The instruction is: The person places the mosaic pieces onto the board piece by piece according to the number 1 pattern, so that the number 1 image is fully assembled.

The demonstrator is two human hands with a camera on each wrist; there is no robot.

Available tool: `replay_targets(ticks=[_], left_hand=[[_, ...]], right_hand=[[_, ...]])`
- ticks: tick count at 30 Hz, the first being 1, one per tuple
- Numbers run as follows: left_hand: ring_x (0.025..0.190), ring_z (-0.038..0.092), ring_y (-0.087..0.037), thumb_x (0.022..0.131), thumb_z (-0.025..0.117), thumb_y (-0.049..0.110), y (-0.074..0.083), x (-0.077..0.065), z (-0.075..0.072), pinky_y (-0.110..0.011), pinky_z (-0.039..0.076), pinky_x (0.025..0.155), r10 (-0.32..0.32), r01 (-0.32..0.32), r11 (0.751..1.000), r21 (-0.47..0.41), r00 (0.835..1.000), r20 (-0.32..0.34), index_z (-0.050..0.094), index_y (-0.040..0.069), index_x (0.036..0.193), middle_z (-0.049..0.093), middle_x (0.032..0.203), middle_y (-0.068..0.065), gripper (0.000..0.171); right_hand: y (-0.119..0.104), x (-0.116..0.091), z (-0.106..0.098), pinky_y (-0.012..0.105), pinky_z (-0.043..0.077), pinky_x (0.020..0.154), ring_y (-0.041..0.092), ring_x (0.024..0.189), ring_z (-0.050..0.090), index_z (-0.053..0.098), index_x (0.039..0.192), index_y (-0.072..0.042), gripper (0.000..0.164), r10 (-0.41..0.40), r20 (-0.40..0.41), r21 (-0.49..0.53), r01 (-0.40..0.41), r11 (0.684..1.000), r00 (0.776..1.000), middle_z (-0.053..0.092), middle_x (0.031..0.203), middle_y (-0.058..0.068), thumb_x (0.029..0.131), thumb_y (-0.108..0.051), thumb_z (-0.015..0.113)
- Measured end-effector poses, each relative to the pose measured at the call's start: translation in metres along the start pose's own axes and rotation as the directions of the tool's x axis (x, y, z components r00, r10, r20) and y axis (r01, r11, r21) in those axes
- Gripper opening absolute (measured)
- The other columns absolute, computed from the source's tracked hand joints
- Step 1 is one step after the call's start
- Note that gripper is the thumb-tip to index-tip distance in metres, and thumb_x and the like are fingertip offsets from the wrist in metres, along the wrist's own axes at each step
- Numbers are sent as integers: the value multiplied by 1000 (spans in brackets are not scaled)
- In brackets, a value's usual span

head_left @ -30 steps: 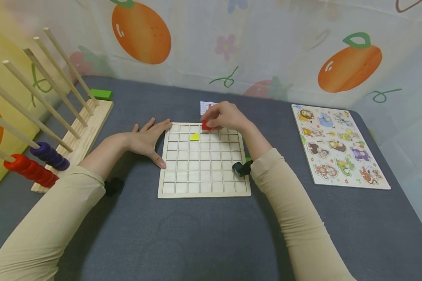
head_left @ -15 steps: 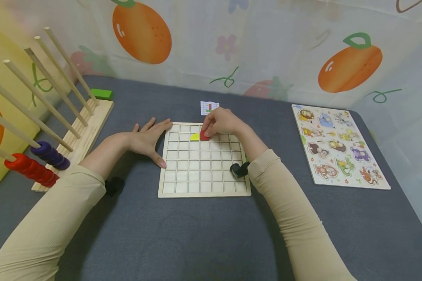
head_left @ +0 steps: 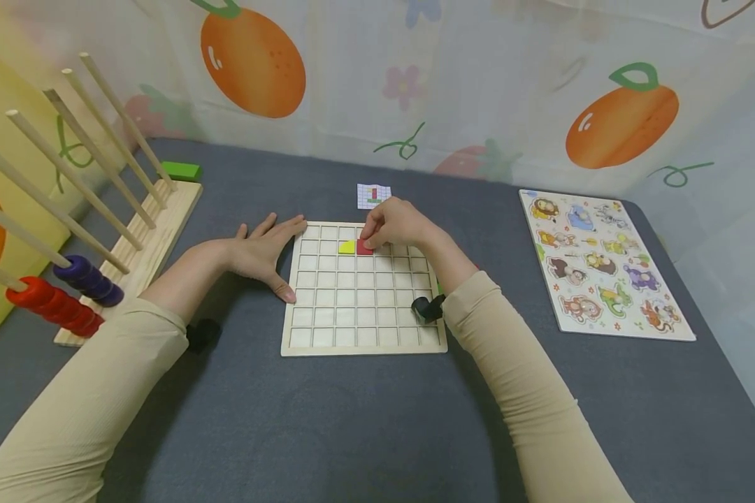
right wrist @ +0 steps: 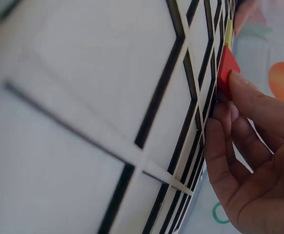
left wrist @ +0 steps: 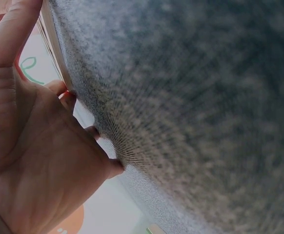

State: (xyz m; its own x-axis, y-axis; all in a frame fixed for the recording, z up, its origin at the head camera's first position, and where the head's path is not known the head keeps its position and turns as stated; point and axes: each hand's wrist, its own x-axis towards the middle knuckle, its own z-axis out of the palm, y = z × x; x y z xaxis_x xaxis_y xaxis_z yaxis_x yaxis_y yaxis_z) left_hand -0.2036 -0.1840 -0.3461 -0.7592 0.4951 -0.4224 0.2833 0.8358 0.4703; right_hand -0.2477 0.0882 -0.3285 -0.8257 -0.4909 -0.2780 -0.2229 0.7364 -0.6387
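Note:
A wooden grid board (head_left: 365, 351) lies flat on the dark cloth in the head view. My right hand (head_left: 398, 225) pinches a red square tile (head_left: 364, 246) in the board's second row from the far side. Close up in the right wrist view, the thumb presses the face of the red tile (right wrist: 226, 73), which sits slightly tilted over its cell. Just left of it, a small yellow tile (head_left: 347, 246) occupies a cell. With fingers spread, my left hand (head_left: 261, 253) rests at the board's left edge, thumb and a fingertip touching the frame.
Behind the board lies a small printed grid card (head_left: 372, 196). A pegged wooden rack (head_left: 176, 216) with red and blue rings stands at left, a green block (head_left: 182, 171) behind it. An animal picture board (head_left: 607, 262) lies at right. Some green shows beneath the right wrist.
My right hand has brought the red tile from the top row toward me, down into the second row beside the yellow tile. The left hand has stayed in place.

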Motion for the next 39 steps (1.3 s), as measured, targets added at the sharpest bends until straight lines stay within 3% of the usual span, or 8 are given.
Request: replay_targets(ticks=[10,23,30,39], left_hand=[[153,-15,-46,62,87,59,0,1,0,-81,-6,109,4,-4,1000,4,1000,-3,1,15,161,-9,169,-9,138],[153,-16,-45,63,87,59,0,1,0,-80,-7,109,2,-2,1000,2,1000,5,0,16,161,-10,169,-8,138],[153,-16,-45,62,87,60,-1,0,2,-80,-6,109,2,-2,1000,3,1000,4,0,17,161,-10,169,-7,138],[153,-18,-44,63,87,59,0,0,0,-79,-8,110,-1,1,1000,-7,1000,2,0,16,161,-10,169,-6,138]], right_hand=[[2,1,1,26,47,74,13,77,62,80,93,-13,9,-21,-24,-60,20,998,999,79,91,4,85,-13,77],[2,3,1,28,46,74,15,76,60,76,98,-15,12,-93,0,-167,91,982,996,71,83,1,87,-11,72],[11,-9,-15,32,49,80,20,88,64,73,112,-13,22,-107,-1,-77,106,991,994,68,92,4,91,-17,69],[47,-38,-47,40,53,87,24,96,66,69,121,-13,28,4,-65,-12,-5,1000,998,71,113,9,95,-18,65]])
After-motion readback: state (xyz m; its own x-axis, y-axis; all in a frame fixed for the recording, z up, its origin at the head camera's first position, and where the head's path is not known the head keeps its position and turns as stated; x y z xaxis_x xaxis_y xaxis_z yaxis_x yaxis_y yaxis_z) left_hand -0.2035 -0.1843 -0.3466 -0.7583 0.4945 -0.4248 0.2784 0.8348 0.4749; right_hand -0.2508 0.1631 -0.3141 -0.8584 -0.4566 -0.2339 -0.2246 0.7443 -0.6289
